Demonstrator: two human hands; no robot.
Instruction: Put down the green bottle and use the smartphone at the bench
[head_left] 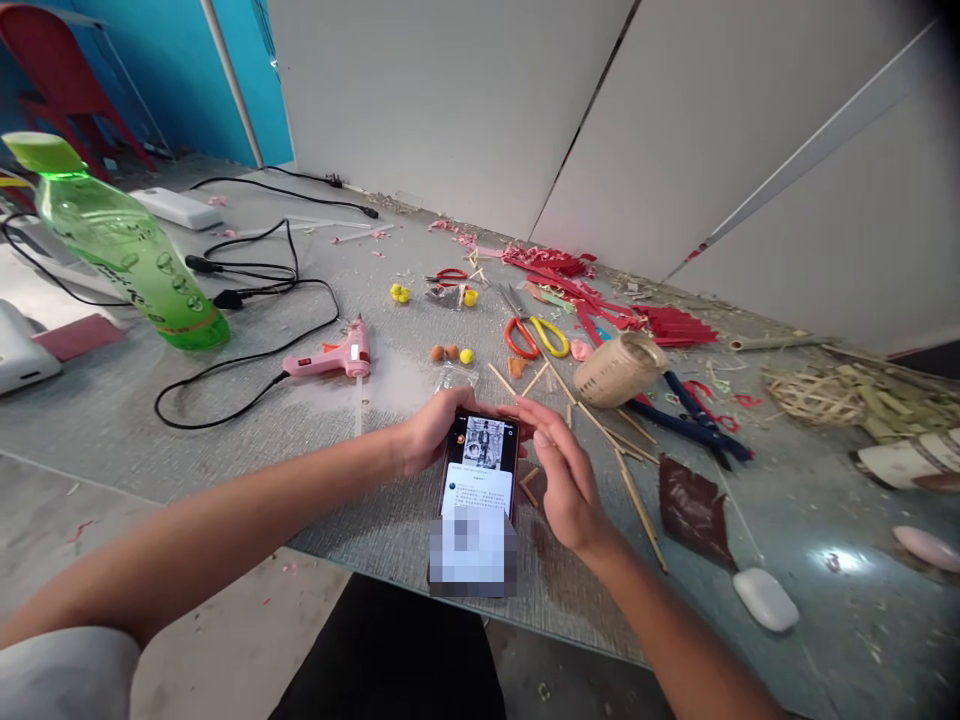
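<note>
A lit smartphone (480, 480) stands tilted near the table's front edge, its screen facing me, the lower part pixelated. My left hand (437, 432) is wrapped round its upper left corner, fingers behind it. My right hand (566, 475) is at the phone's upper right side, fingers close together and reaching toward its top edge. Just beyond the phone are small orange and yellow balls (466, 356). Thin wooden sticks (592, 405) lie to the right, by a beige jar (619, 370). Scissors (537, 335) with red and yellow handles rest behind them.
A pink glue gun (330, 358) with a black cable lies left of centre. Farther left stands a green bottle (135, 250). Red paper strips (600, 295), blue-handled pliers (694, 428), a brown sheet (696, 510) and a white case (765, 598) are on the right. A pale panel (480, 110) rises behind.
</note>
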